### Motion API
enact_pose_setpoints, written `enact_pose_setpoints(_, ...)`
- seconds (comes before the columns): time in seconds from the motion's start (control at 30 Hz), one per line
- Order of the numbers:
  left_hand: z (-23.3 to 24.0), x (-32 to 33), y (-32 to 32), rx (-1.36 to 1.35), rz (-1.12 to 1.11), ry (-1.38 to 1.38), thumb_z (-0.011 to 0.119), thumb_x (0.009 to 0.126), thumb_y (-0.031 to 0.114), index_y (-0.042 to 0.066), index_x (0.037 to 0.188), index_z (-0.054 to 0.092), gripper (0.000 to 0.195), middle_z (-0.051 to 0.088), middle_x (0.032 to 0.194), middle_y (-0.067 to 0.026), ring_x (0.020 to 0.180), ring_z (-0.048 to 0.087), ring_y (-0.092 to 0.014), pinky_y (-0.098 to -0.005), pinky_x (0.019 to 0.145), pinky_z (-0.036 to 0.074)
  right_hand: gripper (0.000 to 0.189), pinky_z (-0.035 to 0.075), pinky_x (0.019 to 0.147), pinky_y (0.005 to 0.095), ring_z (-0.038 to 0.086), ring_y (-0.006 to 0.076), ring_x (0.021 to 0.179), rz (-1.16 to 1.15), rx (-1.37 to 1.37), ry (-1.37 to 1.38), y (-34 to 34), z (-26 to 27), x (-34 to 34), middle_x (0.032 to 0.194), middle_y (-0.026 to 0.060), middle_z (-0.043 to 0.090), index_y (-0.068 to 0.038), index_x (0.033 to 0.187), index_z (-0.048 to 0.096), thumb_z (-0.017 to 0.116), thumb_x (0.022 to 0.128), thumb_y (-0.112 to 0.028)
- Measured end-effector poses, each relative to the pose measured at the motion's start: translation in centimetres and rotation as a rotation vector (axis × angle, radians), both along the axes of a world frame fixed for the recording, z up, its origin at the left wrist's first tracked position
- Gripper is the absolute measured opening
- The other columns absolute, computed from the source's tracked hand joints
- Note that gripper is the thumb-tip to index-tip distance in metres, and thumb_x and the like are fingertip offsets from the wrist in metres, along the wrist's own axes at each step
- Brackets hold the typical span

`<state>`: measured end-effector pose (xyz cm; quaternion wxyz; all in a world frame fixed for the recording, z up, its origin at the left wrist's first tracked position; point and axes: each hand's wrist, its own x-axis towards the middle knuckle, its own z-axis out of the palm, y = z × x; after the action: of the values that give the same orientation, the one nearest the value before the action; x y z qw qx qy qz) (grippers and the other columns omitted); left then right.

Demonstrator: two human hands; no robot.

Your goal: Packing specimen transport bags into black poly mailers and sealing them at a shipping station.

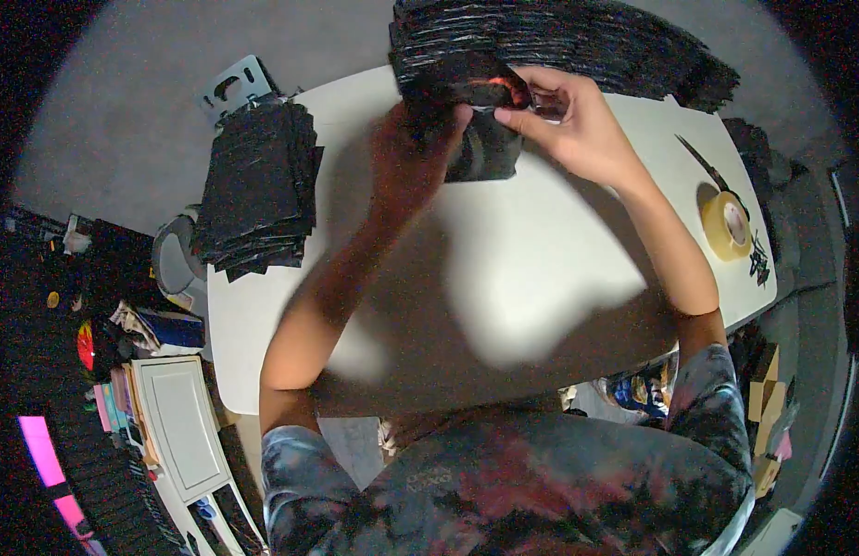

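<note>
Over the far side of the white table (513,299), both hands are at a black plastic bag (481,153). My left hand (412,156), in deep shadow, pinches it with the thumb on the near side. The thumb and fingers of my right hand (572,118) grip its right part. A dark, glossy fold with a reddish sheen shows between the hands; what is inside cannot be made out. Just beyond lies a long, layered row of black plastic bags (561,48). Left of my left hand is a stack of flat black bags (259,181).
Scissors (707,163), a roll of tape (727,226) and small black scraps (758,263) lie at the table's right edge. Past the left stack is a light panel with cut-outs (238,87). A white cabinet (183,424) stands at the lower left, a grey sofa (812,243) at the right.
</note>
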<state>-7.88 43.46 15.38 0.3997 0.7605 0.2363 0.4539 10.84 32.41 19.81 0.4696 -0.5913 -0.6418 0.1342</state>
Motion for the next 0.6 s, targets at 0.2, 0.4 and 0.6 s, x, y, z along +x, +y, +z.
enact_pose_setpoints(0.2,0.8,0.4,0.0,-0.209,0.021,-0.13,0.081,0.088,0.031,0.0,0.111,0.068,0.041,0.075,0.1,-0.0104,0.092,0.07,-0.02,-0.0356,0.087,0.055,0.043,0.052,0.07,0.0268,0.057,0.0065,0.073,0.073,0.133,0.12,0.4,-1.1,-1.2,0.087,0.0004,0.069,0.001,0.119,0.065,0.081,0.089,-0.025)
enact_pose_setpoints(0.4,0.1,0.5,1.4,-0.141,-0.109,-0.188,0.088,0.082,0.028,0.0,0.124,0.058,0.058,0.07,0.113,-0.0114,0.104,0.067,-0.021,-0.0354,0.094,0.052,0.052,0.053,0.079,0.0238,0.058,0.0087,0.084,0.102,0.033,0.179,1.4,-1.8,0.1,0.1,0.0018,0.069,0.001,0.127,0.06,0.083,0.086,-0.02)
enact_pose_setpoints(0.6,-0.5,0.6,2.4,-0.101,-0.016,-0.365,0.085,0.084,0.031,0.001,0.126,0.057,0.058,0.069,0.116,-0.012,0.105,0.066,-0.021,-0.0354,0.098,0.051,0.064,0.051,0.09,0.0282,0.062,0.0094,0.098,0.267,-0.181,0.229,1.4,-2.5,1.4,0.106,0.0025,0.072,0.001,0.138,0.056,0.082,0.087,-0.027)
